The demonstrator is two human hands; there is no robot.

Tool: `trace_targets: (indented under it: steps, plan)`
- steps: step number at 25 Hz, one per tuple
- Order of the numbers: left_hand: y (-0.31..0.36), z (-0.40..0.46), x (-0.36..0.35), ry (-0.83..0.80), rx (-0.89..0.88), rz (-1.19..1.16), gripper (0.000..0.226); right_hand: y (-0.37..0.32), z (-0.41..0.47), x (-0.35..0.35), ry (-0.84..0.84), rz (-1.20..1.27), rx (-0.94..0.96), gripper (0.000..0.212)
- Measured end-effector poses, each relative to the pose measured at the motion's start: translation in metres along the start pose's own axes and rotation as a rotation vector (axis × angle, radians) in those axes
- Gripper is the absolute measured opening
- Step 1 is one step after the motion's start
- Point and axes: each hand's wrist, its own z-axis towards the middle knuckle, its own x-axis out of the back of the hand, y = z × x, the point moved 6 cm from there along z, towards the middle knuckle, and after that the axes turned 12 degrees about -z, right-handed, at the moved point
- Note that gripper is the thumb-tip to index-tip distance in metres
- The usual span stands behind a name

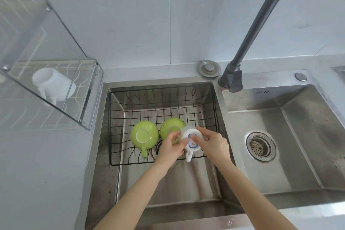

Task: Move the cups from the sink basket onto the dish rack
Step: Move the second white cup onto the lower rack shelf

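A black wire sink basket [164, 102] sits in the left sink basin. Two green cups lie upside down in it: one [144, 135] at the left, the other [170, 129] partly hidden behind my hands. A white cup [190, 136] with a blue-framed label on its base is upside down above the basket, its handle pointing toward me. My left hand [170, 148] and my right hand [212, 144] both grip it from either side. On the white dish rack [56, 117] at the left another white cup [53, 85] rests, seen through a glass panel.
A tilted clear glass panel [43, 46] stands over the dish rack at the left. A dark curved faucet [261, 30] rises at the back between the basins. The right basin [280, 136] has a drain strainer [260, 145]. A round metal cap [209, 69] lies behind the sink.
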Motion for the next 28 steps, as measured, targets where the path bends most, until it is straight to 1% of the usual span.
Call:
trace_targets:
  steps: [2,5,9,12,15,18,21,24,28]
  plan:
    - [0.001,-0.008,0.004,-0.022,0.022,-0.061,0.021,-0.006,-0.008,0.001,0.007,-0.024,0.025,0.041]
    - [0.003,-0.022,0.017,0.007,0.031,-0.117,0.021,-0.017,-0.019,-0.001,-0.008,-0.019,0.075,0.037]
    - [0.012,-0.043,0.041,0.033,0.046,-0.213,0.013,-0.032,-0.037,-0.006,-0.101,0.159,0.149,0.034]
    - [0.023,-0.059,0.061,0.021,0.009,-0.197,0.025,-0.043,-0.057,-0.011,-0.132,0.234,0.213,0.031]
    - [0.033,-0.079,0.082,0.004,-0.049,-0.181,0.029,-0.059,-0.081,-0.021,-0.147,0.216,0.33,0.024]
    - [0.042,-0.097,0.106,0.025,-0.1,-0.171,0.025,-0.076,-0.102,-0.036,-0.179,0.189,0.401,0.038]
    - [0.051,-0.115,0.136,0.061,-0.131,-0.134,0.029,-0.099,-0.121,-0.05,-0.19,0.131,0.479,0.05]
    - [0.057,-0.132,0.168,0.067,-0.148,-0.108,0.033,-0.127,-0.139,-0.07,-0.151,0.091,0.564,0.053]
    - [0.062,-0.15,0.21,0.093,-0.153,-0.088,0.036,-0.154,-0.159,-0.098,-0.117,0.124,0.593,0.051]
